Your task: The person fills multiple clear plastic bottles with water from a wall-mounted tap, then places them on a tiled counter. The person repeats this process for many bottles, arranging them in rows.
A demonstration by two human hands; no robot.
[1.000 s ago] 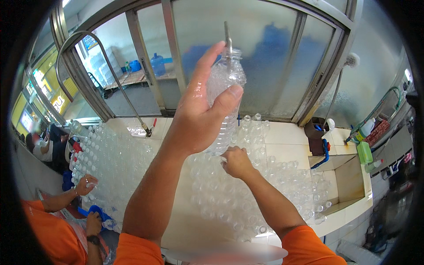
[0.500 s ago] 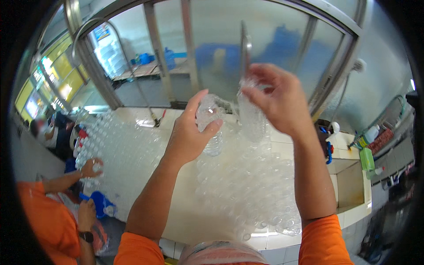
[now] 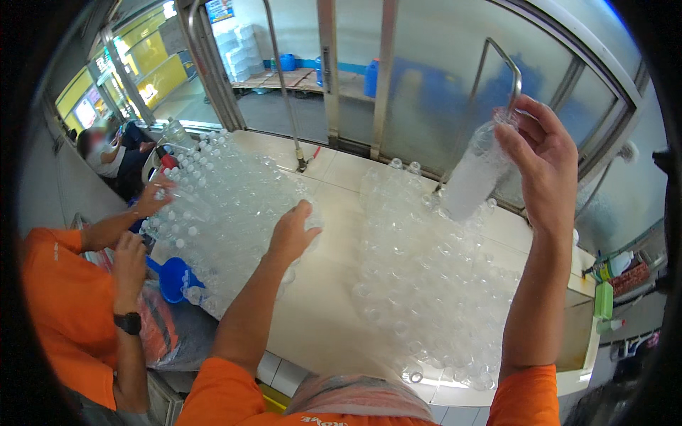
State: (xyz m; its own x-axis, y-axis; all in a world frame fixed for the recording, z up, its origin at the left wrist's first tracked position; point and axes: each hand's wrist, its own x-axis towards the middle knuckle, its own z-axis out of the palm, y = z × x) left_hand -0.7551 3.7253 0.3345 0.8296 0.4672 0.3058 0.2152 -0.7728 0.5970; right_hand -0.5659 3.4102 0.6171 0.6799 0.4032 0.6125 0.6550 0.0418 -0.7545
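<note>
The right hand [image 3: 543,160] is raised high, its fingers curled round the upper end of a clear, ribbed plastic bottle [image 3: 474,174] that hangs tilted with its far end pointing down toward the counter; held up against the frosted window pane [image 3: 426,92], the bottle lets the light come through its thin wall, which looks milky and wet. A bent metal tube [image 3: 506,67] rises just behind the bottle's top, touching it or very near; I cannot tell which. The left hand [image 3: 291,234] lies low on the pale tiled counter [image 3: 334,284], palm down with fingers folded over a second clear plastic bottle [image 3: 310,216] at the edge of the left-hand heap of empty transparent bottles [image 3: 220,192], so it is closed on that one. A second heap of the same glossy, rounded bottles [image 3: 433,284] lies packed close under the raised bottle. At the far left another person in an orange sleeve [image 3: 60,312] handles a bottle from the heap, above a blue plastic scoop [image 3: 170,277].
</note>
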